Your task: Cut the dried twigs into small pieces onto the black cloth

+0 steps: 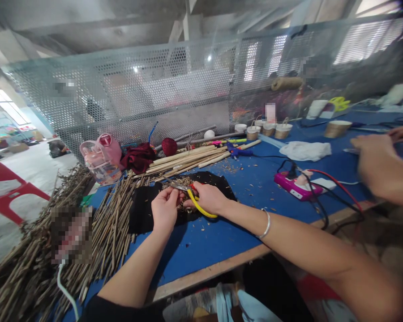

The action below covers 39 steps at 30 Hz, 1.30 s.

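Note:
My right hand is closed around scissors with yellow and red handles. Their metal blades point left, over a heap of small cut stem pieces on a black cloth. Close by the blades, my left hand has its fingers pinched together; what is between them is too small to make out. Long dry stems lie in a thick bundle left of the cloth.
Pale sticks, a dark red yarn ball and a blue glue gun lie behind the cloth. A magenta power strip with cables sits to the right. Another person's hand reaches in at far right. A perforated metal screen rises behind.

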Motion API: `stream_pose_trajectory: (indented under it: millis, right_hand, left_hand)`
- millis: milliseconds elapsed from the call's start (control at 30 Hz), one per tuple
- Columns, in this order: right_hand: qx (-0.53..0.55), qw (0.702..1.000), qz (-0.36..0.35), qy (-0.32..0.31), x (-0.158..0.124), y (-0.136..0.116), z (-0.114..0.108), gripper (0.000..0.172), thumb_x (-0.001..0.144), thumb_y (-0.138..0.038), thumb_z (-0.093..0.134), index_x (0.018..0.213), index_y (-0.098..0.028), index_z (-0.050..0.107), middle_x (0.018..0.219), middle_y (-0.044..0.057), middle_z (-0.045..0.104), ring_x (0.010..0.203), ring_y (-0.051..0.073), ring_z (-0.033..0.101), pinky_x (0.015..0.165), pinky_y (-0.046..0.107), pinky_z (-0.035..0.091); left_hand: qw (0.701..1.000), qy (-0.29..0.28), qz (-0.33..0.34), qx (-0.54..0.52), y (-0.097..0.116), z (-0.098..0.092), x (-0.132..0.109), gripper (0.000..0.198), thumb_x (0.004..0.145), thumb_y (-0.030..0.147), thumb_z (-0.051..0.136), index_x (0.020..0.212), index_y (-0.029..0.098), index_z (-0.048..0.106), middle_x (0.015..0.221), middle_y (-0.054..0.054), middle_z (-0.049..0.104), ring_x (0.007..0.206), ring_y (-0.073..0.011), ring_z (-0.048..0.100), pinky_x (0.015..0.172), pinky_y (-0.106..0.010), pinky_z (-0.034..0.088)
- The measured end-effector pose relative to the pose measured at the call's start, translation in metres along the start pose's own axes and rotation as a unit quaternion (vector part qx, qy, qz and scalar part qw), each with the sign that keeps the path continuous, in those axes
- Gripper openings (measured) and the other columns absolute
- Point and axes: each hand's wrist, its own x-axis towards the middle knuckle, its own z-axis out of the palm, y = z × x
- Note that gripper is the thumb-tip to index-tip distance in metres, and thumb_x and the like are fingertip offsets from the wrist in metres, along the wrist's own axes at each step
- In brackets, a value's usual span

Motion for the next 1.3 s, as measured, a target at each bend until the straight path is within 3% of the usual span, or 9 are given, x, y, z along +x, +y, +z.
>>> stream_pose_trajectory:
  millis: [267,567,800,1100,1300]
  right_hand:
    - [-0.013,1.000,0.016,0.007,0.0038,0.0032,0.0032,0.057,0.068,-0.076,0.040,0.080,-0.021,0.051,0.074,0.005,0.064,0.069,0.022,0.062,0.053,0.025,0.030]
    - [0.015,0.998,0.017,0.058,0.0022,0.0044,-0.0010,0.055,0.070,-0.070,0.047,0.091,-0.020,0.048,0.075,0.003,0.063,0.071,0.020,0.060,0.054,0.024,0.028]
    - [0.005,0.999,-0.009,0.044,0.0006,0.0031,0.0028,0.059,0.066,-0.069,0.052,0.093,-0.017,0.046,0.086,0.007,0.061,0.076,0.021,0.059,0.059,0.026,0.032]
    - [0.017,0.999,-0.020,0.032,0.0007,0.0015,0.0010,0.053,0.071,-0.069,0.047,0.088,-0.019,0.048,0.077,0.004,0.062,0.068,0.018,0.059,0.056,0.024,0.030]
    - [0.079,0.995,-0.042,0.036,0.0030,0.0064,0.0023,0.049,0.072,-0.066,0.048,0.085,-0.019,0.048,0.070,0.002,0.058,0.058,0.013,0.051,0.051,0.022,0.026]
  left_hand:
    - [0.999,0.012,-0.016,-0.047,0.0016,0.0007,0.0022,0.020,0.065,0.028,0.067,0.077,0.013,0.062,0.068,-0.003,0.066,0.059,-0.0108,0.061,0.062,-0.024,0.049]
    - [0.997,0.018,-0.027,-0.071,-0.0008,0.0007,0.0043,0.030,0.060,0.022,0.072,0.087,0.013,0.063,0.075,-0.005,0.068,0.067,-0.0122,0.063,0.068,-0.025,0.050]
    - [0.995,0.038,-0.011,-0.095,-0.0010,0.0005,0.0054,0.026,0.058,0.023,0.074,0.079,0.012,0.063,0.071,-0.002,0.067,0.065,-0.0101,0.062,0.065,-0.022,0.048]
    - [0.999,0.026,0.006,-0.039,-0.0001,0.0009,0.0030,0.023,0.058,0.025,0.072,0.075,0.012,0.063,0.068,-0.002,0.065,0.060,-0.0099,0.059,0.061,-0.022,0.046]
    - [0.999,-0.038,0.023,-0.005,0.0023,-0.0004,-0.0012,0.030,0.069,0.039,0.062,0.085,0.013,0.063,0.077,-0.006,0.066,0.070,-0.0148,0.062,0.060,-0.024,0.049]
